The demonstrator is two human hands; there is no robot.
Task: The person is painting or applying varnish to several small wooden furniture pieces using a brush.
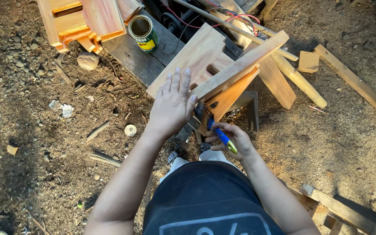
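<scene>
A single head-worn camera looks steeply down from above the person's chest, close over both hands at frame centre. The view faces forward toward 12 o'clock, across sawdust-strewn ground, with the person's dark shirt filling the 6 o'clock edge.

An open tin can with a green and yellow label stands on a dark plank. Near it, a rounded stone lies on the sawdust ground. Two pale round poles and a small square wood offcut lie at the right, near a long lath.
</scene>
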